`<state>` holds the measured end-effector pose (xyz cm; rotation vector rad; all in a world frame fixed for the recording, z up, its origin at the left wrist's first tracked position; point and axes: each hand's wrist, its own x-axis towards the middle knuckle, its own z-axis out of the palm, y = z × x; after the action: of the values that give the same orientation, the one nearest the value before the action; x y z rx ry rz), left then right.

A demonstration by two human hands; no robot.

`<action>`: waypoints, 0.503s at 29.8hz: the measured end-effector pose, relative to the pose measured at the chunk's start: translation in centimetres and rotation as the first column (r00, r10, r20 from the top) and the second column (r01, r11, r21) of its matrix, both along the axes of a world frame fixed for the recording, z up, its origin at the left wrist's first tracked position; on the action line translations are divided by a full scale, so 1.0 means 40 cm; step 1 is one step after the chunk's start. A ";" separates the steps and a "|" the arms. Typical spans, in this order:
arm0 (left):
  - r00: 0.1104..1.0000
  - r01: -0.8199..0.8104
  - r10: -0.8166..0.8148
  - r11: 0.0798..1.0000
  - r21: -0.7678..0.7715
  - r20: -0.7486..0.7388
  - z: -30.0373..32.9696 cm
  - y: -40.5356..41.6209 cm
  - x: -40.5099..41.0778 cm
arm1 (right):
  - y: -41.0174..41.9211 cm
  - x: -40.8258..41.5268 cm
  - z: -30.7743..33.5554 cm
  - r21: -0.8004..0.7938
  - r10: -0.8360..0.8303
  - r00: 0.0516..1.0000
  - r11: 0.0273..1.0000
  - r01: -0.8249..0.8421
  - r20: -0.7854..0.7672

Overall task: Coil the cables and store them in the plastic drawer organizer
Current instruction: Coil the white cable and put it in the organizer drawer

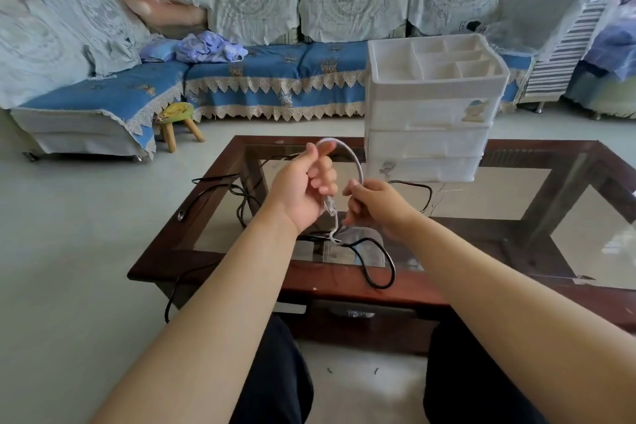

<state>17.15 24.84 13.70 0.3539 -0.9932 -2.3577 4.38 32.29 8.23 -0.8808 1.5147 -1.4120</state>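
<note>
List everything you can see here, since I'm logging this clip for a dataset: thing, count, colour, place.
white cable: one, white, looped between both hands above the table
black cables: count unclear, black, tangled across the glass top, one trailing off the left edge
drawer organizer: one, translucent white, far side of table, drawers closed
coffee table: one, dark wood frame with glass, in front of the person
sofa: one, blue cover with lace, along the wall
stool: one, wooden with green top, by the sofa
left hand: one, grips the cable loop
right hand: one, pinches the cable
</note>
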 end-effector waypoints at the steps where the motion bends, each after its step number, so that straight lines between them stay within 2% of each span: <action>1: 0.998 -0.049 0.052 0.996 0.079 -0.043 -0.009 -0.021 0.006 | -0.003 0.003 -0.018 0.026 0.044 0.999 0.999 -0.044 0.003; 4: 0.963 -0.226 0.256 0.938 0.264 -0.083 -0.038 -0.091 0.030 | -0.014 0.014 -0.058 0.099 0.141 0.984 0.987 -0.130 -0.108; 6: 0.934 -0.334 0.357 0.902 0.274 -0.034 -0.058 -0.129 0.040 | -0.022 0.018 -0.076 0.132 0.183 0.952 0.979 -0.154 -0.245; 8: 0.902 -0.420 0.432 0.874 0.246 0.007 -0.072 -0.156 0.043 | -0.027 0.011 -0.096 0.186 0.230 0.864 0.969 -0.162 -0.448; 12: 0.871 -0.491 0.483 0.866 0.095 0.095 -0.121 -0.183 0.018 | -0.040 -0.016 -0.163 0.324 0.341 0.592 0.936 -0.139 -0.730; 15: 0.853 -0.449 0.479 0.876 -0.179 0.206 -0.157 -0.173 -0.013 | -0.060 -0.015 -0.168 0.285 0.291 0.500 0.954 -0.091 -0.816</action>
<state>16.64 17.93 7.44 0.7608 -1.0231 -1.8311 3.78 29.89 1.51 -1.7095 2.1307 -0.5795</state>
